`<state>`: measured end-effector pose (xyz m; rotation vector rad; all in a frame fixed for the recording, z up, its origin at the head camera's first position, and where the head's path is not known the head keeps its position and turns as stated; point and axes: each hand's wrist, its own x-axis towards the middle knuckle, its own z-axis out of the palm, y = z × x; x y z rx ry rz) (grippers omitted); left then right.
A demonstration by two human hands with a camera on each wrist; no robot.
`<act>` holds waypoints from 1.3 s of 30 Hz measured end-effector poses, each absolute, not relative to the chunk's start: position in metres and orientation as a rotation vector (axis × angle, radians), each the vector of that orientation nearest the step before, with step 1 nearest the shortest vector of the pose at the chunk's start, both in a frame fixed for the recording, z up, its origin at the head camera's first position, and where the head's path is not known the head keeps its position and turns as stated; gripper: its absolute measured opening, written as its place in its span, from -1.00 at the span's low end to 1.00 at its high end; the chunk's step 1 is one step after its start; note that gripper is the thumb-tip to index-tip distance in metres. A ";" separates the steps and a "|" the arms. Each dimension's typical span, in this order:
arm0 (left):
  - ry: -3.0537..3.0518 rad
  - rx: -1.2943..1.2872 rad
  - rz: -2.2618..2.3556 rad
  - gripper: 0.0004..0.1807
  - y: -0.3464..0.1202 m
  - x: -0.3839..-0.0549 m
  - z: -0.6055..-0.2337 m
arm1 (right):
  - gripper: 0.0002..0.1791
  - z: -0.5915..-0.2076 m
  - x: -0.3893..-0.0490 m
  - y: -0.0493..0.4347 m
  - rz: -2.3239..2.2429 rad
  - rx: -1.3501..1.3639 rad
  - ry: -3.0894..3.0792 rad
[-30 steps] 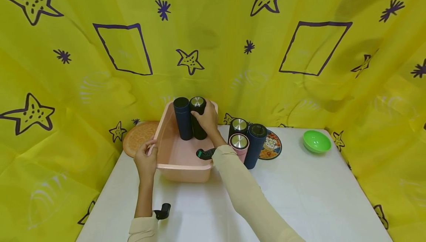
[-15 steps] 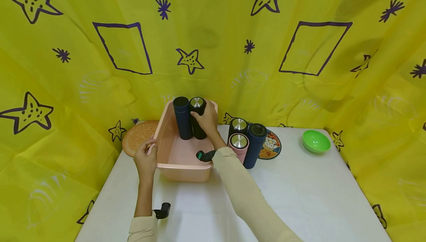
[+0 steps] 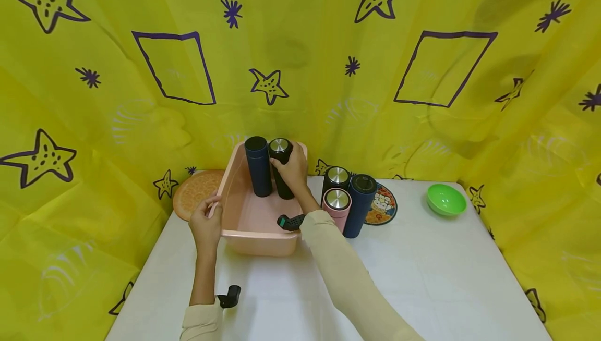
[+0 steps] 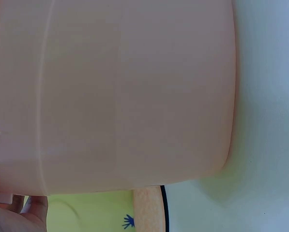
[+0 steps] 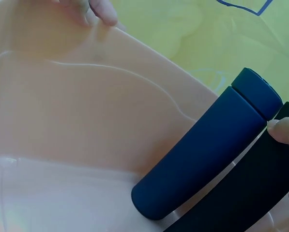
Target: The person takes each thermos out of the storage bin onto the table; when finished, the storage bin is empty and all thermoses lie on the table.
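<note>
In the head view, a pink plastic tub [image 3: 260, 244] stands on the table. My left hand [image 3: 205, 223] grips its left rim, thumb and fingers on either side of the edge. My right hand [image 3: 293, 166] reaches into the tub and holds a black flask [image 3: 281, 174] with a silver-topped lid near its upper end. Beside it inside the tub, a dark blue flask [image 3: 259, 169] stands upright. The right wrist view shows the blue flask [image 5: 202, 154] close to the black flask [image 5: 241, 183], with my thumb on the black one. The left wrist view mostly shows the tub's outer wall [image 4: 134, 96].
Right of the tub stand another black flask [image 3: 338, 175], a pink flask [image 3: 337, 203] and a blue flask [image 3: 361, 205], close together. Behind them lies a round printed mat [image 3: 382, 205]. A green bowl [image 3: 446, 199] sits farther right. An orange round mat [image 3: 194, 195] lies left of the tub.
The black flask in my right hand has shifted very slightly to the right and down, away from the blue flask. My left hand stays on the tub's rim.
</note>
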<state>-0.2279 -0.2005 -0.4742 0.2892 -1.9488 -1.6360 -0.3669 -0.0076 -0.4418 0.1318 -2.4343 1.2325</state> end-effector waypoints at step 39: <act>-1.969 0.330 -1.647 -0.79 -0.198 -0.226 -0.472 | -0.17 -0.416 -0.336 0.000 1.443 0.286 -2.331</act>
